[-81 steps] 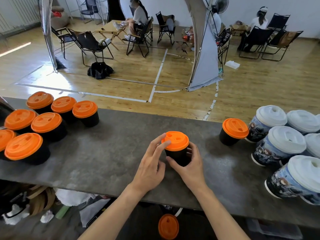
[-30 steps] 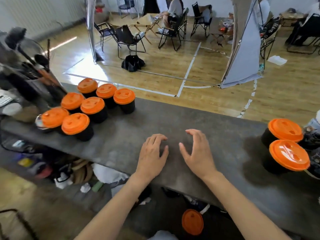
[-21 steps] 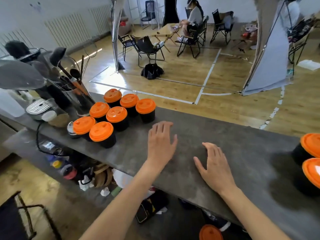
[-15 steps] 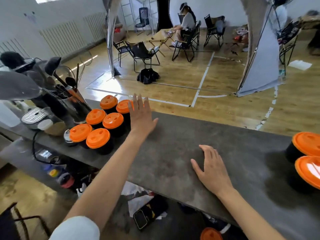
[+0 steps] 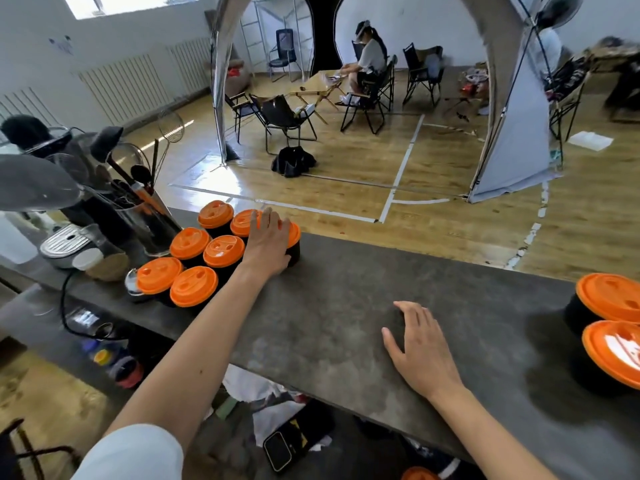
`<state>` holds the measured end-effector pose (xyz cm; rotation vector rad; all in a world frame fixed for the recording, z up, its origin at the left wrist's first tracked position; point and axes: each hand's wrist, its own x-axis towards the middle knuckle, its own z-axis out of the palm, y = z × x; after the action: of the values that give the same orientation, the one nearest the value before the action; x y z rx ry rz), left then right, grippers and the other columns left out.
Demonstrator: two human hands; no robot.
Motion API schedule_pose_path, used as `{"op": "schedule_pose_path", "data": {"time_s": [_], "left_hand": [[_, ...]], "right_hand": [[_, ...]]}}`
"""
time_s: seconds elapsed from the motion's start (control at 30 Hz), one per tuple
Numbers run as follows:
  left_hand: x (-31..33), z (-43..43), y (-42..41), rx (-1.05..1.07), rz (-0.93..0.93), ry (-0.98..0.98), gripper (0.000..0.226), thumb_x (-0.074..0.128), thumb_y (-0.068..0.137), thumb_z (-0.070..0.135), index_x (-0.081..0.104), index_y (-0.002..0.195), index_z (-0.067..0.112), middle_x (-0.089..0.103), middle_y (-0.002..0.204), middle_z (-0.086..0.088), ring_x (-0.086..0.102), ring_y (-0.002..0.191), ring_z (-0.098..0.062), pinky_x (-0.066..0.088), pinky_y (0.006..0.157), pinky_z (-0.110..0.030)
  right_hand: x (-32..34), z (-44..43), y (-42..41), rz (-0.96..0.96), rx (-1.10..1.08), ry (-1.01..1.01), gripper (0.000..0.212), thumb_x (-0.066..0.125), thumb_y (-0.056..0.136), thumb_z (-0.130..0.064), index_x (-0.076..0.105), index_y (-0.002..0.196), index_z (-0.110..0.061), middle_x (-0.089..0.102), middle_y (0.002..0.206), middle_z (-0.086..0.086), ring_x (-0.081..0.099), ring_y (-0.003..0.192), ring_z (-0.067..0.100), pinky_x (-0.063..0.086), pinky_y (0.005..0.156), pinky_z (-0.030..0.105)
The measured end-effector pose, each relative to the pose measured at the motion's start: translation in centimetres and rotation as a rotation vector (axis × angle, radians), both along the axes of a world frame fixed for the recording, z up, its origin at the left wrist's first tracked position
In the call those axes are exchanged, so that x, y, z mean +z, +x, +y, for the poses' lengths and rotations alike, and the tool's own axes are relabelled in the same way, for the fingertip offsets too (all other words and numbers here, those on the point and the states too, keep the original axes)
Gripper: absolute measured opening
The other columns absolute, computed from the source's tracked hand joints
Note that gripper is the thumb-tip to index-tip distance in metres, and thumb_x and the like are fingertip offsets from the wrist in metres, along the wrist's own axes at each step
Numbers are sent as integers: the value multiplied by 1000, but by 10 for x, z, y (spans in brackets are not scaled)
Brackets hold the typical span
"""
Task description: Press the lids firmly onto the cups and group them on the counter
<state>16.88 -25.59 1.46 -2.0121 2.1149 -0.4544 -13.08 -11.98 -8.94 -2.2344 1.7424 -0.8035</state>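
A cluster of cups [image 5: 223, 251] stands on the counter [image 5: 329, 323] far left, two cups [image 5: 613, 301] far right.

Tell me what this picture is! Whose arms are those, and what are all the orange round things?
This is one picture, taken by a camera worn on a person's head, so it looks down at their own two arms. No robot here, just bare hands. The grey counter holds a bunch of black cups with orange lids on the left, and two more lidded cups at the right edge. The left hand lies on the end cup of the bunch, covering most of its lid. The right hand rests flat on the counter and holds nothing. Behind the bunch stands a holder full of kitchen utensils.
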Motion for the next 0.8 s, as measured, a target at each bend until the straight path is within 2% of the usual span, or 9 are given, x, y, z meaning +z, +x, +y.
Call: {"op": "schedule_pose_path", "data": {"time_s": [0.17, 0.33, 0.37, 0.43, 0.5, 0.57, 0.63, 0.7, 0.8], "left_hand": [[2, -8, 4, -21, 55, 49, 89, 73, 90, 47, 27, 157, 9, 29, 163, -18, 4, 158, -38, 1, 126, -55], [9, 2, -7, -182, 156, 36, 90, 75, 84, 57, 36, 154, 14, 40, 157, -13, 17, 156, -34, -2, 126, -51], [7, 9, -18, -249, 256, 30, 90, 77, 82, 59, 39, 152, 17, 43, 154, -11, 24, 153, -33, 3, 126, -50], [2, 30, -47, -326, 599, 58, 88, 82, 77, 57, 43, 148, 25, 48, 147, -2, 41, 139, -27, 27, 120, -45], [-7, 50, -77, -325, 995, 176, 85, 88, 75, 49, 45, 146, 31, 51, 141, 6, 51, 127, -16, 43, 108, -36], [-19, 65, -102, -344, 1273, 331, 84, 91, 73, 44, 48, 144, 32, 56, 137, 6, 58, 123, -14, 51, 103, -34], [-32, 75, -121, -368, 1439, 450, 81, 91, 73, 41, 50, 142, 33, 60, 135, 1, 62, 123, -18, 55, 102, -35], [-40, 85, -136, -388, 1551, 518, 75, 89, 78, 34, 50, 142, 33, 61, 135, -2, 63, 123, -20, 56, 102, -37], [-50, 98, -152, -376, 1654, 454, 76, 87, 81, 35, 48, 145, 35, 60, 137, 2, 62, 125, -14, 54, 104, -36]], "right_hand": [[2, 1, 0, -10, 2, -2, 41, 62, 97, -33, 52, 132, -13, 56, 129, 1, 53, 121, 19, 45, 104, 34], [7, 1, -1, -37, 16, 51, 44, 56, 99, -40, 48, 135, -17, 52, 132, -4, 49, 124, 14, 40, 108, 30], [9, 0, -1, -65, 15, 73, 46, 54, 99, -44, 47, 137, -18, 51, 132, -6, 47, 124, 11, 39, 108, 29], [16, 1, -3, -225, 6, 158, 48, 51, 100, -50, 45, 139, -23, 50, 131, -13, 48, 121, 3, 39, 107, 25], [23, 2, -6, -525, -10, 254, 46, 46, 100, -53, 44, 138, -28, 55, 129, -16, 52, 116, -6, 43, 102, 19], [28, 3, -11, -780, -39, 284, 43, 40, 100, -55, 47, 133, -29, 60, 123, -14, 56, 110, -9, 45, 94, 15], [33, 4, -15, -931, -59, 304, 45, 38, 99, -55, 52, 131, -26, 64, 117, -9, 61, 102, -3, 47, 86, 15], [38, 4, -22, -996, -65, 320, 42, 45, 94, -52, 56, 124, -25, 66, 113, -2, 63, 96, 0, 49, 80, 15], [38, 4, -35, -1080, -89, 301, 35, 60, 86, -45, 60, 115, -25, 67, 109, 0, 65, 90, -4, 50, 79, 16]]}}
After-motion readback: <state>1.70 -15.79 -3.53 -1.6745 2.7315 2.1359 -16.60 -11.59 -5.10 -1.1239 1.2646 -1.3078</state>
